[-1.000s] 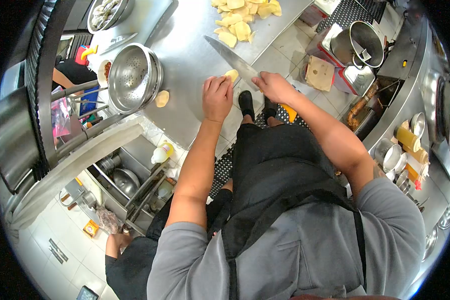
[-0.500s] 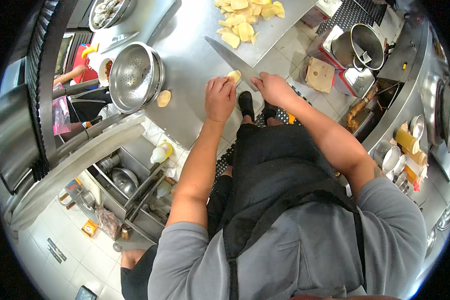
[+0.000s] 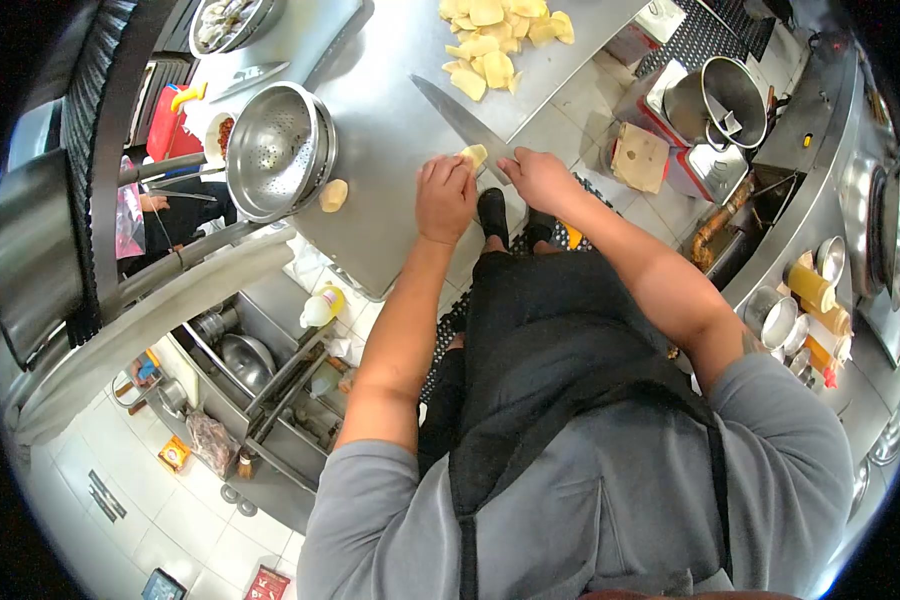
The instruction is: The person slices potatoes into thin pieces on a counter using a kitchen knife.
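Note:
My right hand (image 3: 537, 178) is wrapped round the handle end of a large knife (image 3: 462, 115), whose blade points up and left over the steel table (image 3: 370, 120). My left hand (image 3: 445, 197) has its fingers bent together on a pale yellow piece (image 3: 474, 155) near the table's edge, just left of the blade. Another pale piece (image 3: 334, 195) lies to the left, beside a perforated steel colander (image 3: 270, 150). A pile of pale yellow slices (image 3: 495, 40) lies at the table's far side.
A steel bowl (image 3: 232, 20) and a second knife (image 3: 250, 80) are at upper left. A person in dark clothes (image 3: 175, 215) stands beyond the rail. A large pot (image 3: 735, 100) is at right; a yellow bottle (image 3: 322, 306) is below the table.
The person who was at lower left has left view. The table and its things appear slightly further right. My hands keep nearly the same pose at the knife and pale piece.

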Tool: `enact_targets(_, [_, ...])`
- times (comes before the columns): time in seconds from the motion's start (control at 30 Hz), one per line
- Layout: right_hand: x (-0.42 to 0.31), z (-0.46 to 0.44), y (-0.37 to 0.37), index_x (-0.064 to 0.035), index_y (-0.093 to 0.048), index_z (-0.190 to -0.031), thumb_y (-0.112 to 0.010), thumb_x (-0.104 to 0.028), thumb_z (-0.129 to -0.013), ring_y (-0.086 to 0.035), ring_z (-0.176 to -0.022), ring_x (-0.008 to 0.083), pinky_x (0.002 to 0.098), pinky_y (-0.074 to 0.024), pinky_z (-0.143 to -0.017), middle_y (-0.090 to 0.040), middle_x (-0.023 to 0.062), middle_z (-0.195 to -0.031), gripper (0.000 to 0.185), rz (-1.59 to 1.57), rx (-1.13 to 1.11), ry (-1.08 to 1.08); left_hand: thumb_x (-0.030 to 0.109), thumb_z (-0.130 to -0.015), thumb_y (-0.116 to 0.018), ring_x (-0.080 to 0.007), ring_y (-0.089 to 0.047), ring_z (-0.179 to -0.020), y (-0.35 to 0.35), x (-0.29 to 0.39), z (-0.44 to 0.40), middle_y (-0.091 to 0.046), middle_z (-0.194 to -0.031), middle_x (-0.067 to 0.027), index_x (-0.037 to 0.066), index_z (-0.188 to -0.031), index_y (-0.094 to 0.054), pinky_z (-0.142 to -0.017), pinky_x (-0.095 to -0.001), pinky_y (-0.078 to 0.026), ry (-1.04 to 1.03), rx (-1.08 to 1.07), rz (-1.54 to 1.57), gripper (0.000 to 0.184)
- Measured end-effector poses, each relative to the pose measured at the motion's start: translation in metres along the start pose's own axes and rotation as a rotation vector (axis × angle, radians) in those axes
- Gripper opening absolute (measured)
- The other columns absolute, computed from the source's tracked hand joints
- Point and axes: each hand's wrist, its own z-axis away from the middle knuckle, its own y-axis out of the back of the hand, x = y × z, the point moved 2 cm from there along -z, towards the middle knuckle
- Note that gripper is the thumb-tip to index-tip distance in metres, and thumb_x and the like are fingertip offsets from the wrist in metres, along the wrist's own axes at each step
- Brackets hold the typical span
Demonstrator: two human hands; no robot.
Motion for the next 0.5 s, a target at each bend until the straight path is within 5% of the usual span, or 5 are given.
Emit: enact_targets(0.5, [-0.002,-0.007,-0.008,0.0028,-0.064,-0.096,-0.052,-0.039,-0.104,-0.066,-0.089,0.0496,0.0563,-0.0520,-0.082,-0.069,0.0295,-0.089,0.044,-0.033,-0.002,0.004,0.006,-0.085,-0.072,-0.0348,-0.063,-0.102,0.004,-0.003,0.012,-0.069,-0.102,-0.0116,0.003,-0.096,-0.071,-0.094,-0.0448,-0.051,-0.004,0.027,0.046,0.011])
